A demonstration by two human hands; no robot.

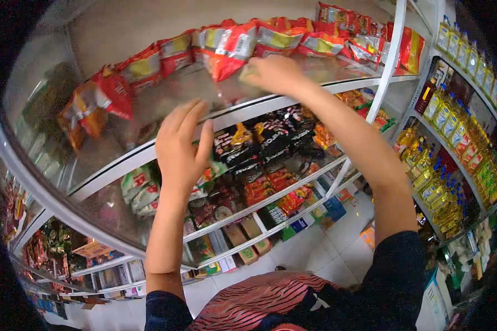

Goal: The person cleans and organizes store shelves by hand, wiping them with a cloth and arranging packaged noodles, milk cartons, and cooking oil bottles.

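Observation:
My right hand [276,76] reaches over the top glass shelf [176,91], its fingers closed around a small yellowish piece [250,75]; I cannot tell what it is. Just beside those fingers, a red and silver snack packet [234,48] leans out in front of the row of red and yellow packets [174,52]. My left hand [179,140] is open near the shelf's white front rail [259,106], fingers stretched toward the glass, holding nothing. To its left, an orange and red packet [88,110] sits at the left end of the shelf, somewhat blurred.
Below, black packets [270,138] and red packets [268,185] fill a lower shelf. A white upright post [389,60] stands to the right of my right hand. Farther right, a rack holds bottles of yellow oil [453,121]. Pale floor tiles [309,245] show beneath.

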